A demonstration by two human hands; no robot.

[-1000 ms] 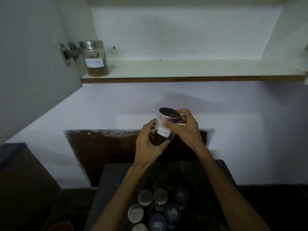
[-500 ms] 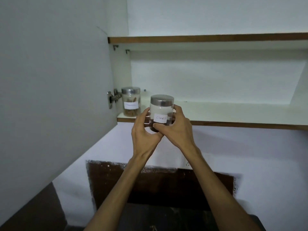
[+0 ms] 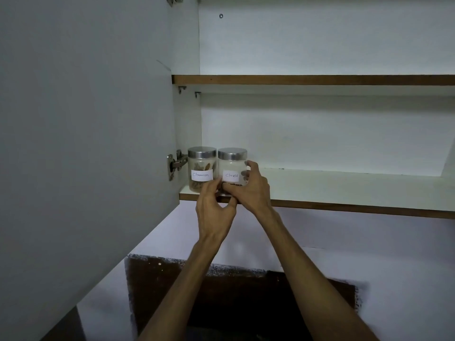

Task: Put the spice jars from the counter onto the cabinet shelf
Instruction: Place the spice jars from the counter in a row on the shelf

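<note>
1. The cloves jar (image 3: 232, 168) is standing upright on the lower cabinet shelf (image 3: 344, 188), close to the shelf's front edge and near its left end — a clear jar with a metal lid and a white label reading "Cloves".
2. The right hand (image 3: 248, 190) is gripping the cloves jar, its fingers curling round the jar's right side while the thumb is lying across the jar's lower front, under the label.
3. The left hand (image 3: 215, 210) is reaching up at the jar's lower left; its fingertips are bent in at the gap between the two jars, low down, and seem to be pinching the base of the cloves jar, though the exact contact is hard to make out.
4. The cinnamon jar (image 3: 202, 168) is sitting just to the left of the cloves jar, upright, with the same metal lid and a label reading "Cinnamon" — the two jars are standing side by side, so close that it is not clear whether they are touching.
5. The cabinet door (image 3: 86, 143) is hanging open on the left, its hinge (image 3: 176, 163) showing just beside the cinnamon jar.
6. The upper shelf (image 3: 312, 80) is running across the cabinet above the jars.
7. Below the cabinet, a white wall (image 3: 369, 237) is giving way to a dark brown patch (image 3: 246, 296) behind both forearms.
</note>
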